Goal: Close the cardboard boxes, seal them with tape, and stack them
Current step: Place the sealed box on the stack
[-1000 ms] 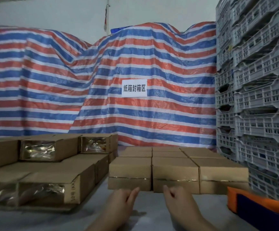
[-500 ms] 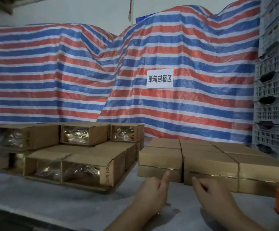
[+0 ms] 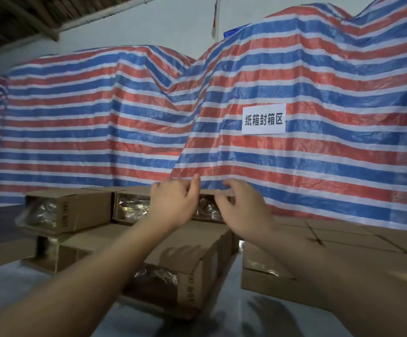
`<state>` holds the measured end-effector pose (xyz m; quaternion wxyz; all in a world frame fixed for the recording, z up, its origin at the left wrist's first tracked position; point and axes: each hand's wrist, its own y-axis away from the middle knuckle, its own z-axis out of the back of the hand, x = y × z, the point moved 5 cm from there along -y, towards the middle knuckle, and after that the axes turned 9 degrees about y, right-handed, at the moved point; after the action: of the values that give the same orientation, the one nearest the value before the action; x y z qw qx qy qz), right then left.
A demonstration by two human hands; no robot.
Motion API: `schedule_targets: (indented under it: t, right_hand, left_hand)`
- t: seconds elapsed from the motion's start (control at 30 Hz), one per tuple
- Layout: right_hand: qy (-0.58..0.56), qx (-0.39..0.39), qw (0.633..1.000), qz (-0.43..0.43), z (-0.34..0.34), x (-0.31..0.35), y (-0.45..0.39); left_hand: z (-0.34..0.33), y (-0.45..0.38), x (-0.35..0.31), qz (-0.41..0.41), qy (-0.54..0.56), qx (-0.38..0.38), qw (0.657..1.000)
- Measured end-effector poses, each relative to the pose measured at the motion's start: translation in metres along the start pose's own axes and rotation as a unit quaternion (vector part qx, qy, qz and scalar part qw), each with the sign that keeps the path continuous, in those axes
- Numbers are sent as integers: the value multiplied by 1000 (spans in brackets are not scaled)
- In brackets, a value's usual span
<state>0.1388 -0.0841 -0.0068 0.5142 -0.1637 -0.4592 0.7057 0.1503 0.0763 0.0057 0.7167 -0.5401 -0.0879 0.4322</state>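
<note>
Open cardboard boxes with shiny wrapped contents are stacked in two layers at the left, among them a top-layer box and a lower front box. Both my arms reach over the stack to the rightmost top-layer box. My left hand curls round its left side with one finger raised. My right hand pinches its top edge at the right. The hands hide most of this box; only a strip of its open end with shiny contents shows between them. Closed flat boxes lie side by side at the right.
A grey table carries both groups of boxes, with a narrow gap between them. A red, white and blue striped tarp with a white paper sign hangs right behind the boxes. A dark ceiling beam crosses the upper left.
Both hands lifted from the table in front of the closed boxes and reached forward and left to the top-layer open box. My view swung left and up; the white crates and orange item left the frame.
</note>
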Motion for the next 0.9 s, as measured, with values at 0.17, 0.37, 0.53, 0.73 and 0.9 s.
schedule_targets:
  t: [0.17,0.37,0.53,0.73,0.9]
  right_hand:
    - [9,67,998,15,-71,31,-53]
    - [31,132,989,64,-145,77,-87]
    - [30,143,984,99,-199,117,-92]
    - [8,208,971,114,-251,153,-87]
    - [-39,275,955,104,-288,199,-85]
  left_hand:
    - [5,-45,92,48,-156,47,985]
    - [24,-61,186,122,-354,113,920]
    - [65,-51,257,320,-457,138,818]
    - [79,-44,272,312,-361,48,877]
    - [103,-40,269,290,-167,-77,939]
